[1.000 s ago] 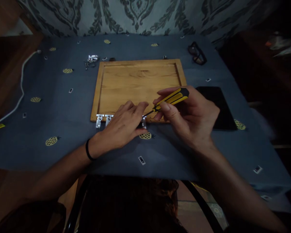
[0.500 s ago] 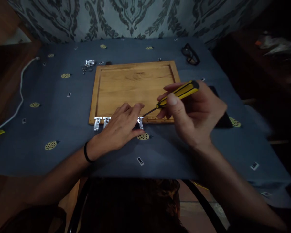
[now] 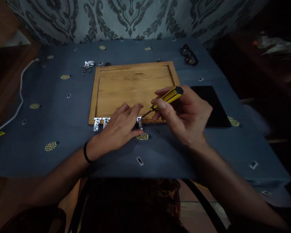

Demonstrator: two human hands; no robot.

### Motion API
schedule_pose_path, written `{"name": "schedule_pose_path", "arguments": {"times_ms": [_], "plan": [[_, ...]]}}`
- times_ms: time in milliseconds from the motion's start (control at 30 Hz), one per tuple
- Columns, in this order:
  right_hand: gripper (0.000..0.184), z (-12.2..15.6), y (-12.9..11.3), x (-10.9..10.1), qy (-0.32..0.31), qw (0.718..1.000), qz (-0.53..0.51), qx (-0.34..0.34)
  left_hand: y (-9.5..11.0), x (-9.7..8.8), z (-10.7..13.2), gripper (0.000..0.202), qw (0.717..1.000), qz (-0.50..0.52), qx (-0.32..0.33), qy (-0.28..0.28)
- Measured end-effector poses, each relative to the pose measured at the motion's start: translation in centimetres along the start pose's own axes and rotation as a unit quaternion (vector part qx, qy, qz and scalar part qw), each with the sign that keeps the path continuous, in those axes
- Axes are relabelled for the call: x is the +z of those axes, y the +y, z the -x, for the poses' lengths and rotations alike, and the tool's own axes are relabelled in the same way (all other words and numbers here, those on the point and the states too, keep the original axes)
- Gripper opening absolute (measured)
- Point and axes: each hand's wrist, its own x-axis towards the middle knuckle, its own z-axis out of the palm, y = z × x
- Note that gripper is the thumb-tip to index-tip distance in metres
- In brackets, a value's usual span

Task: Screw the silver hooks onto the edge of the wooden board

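A wooden panel [image 3: 133, 85] lies flat on a blue cloth with pineapple prints. Along its near edge sit small metal hooks [image 3: 100, 123], and one more hook [image 3: 139, 121] by my fingers. My left hand [image 3: 120, 127] rests palm down over the panel's near edge, fingers pinched at that hook. My right hand [image 3: 184, 115] grips a yellow and black screwdriver [image 3: 166, 98], its tip down at the hook.
A dark phone or tablet [image 3: 212, 105] lies right of the panel. Black glasses [image 3: 189, 55] sit at the far right, loose metal hardware [image 3: 87, 64] at the far left. A white cable [image 3: 20, 90] runs along the left side. A chair back shows below the table edge.
My right hand lifted the screwdriver slightly half a second ago, then brought its tip back down to the hook. My left hand stayed in place.
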Motion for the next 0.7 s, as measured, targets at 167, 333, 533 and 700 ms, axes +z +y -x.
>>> {"name": "schedule_pose_path", "arguments": {"times_ms": [167,333,533,700], "plan": [[0.016,-0.19,0.17,0.08,-0.012,1.000,-0.004,0.003,0.00,-0.06,-0.01,0.071,1.000,0.005,-0.009,-0.002],[0.016,-0.29,0.22,0.05,-0.018,1.000,0.009,-0.008,-0.07,-0.13,0.00,0.070,1.000,0.008,-0.009,-0.008],[0.021,-0.23,0.45,0.03,-0.016,0.999,0.034,-0.018,0.20,-0.36,0.03,0.071,1.000,-0.012,-0.011,-0.017],[0.025,-0.37,0.57,0.05,-0.006,0.999,0.046,-0.026,0.37,-0.61,-0.17,0.071,0.999,-0.039,-0.004,-0.028]]}}
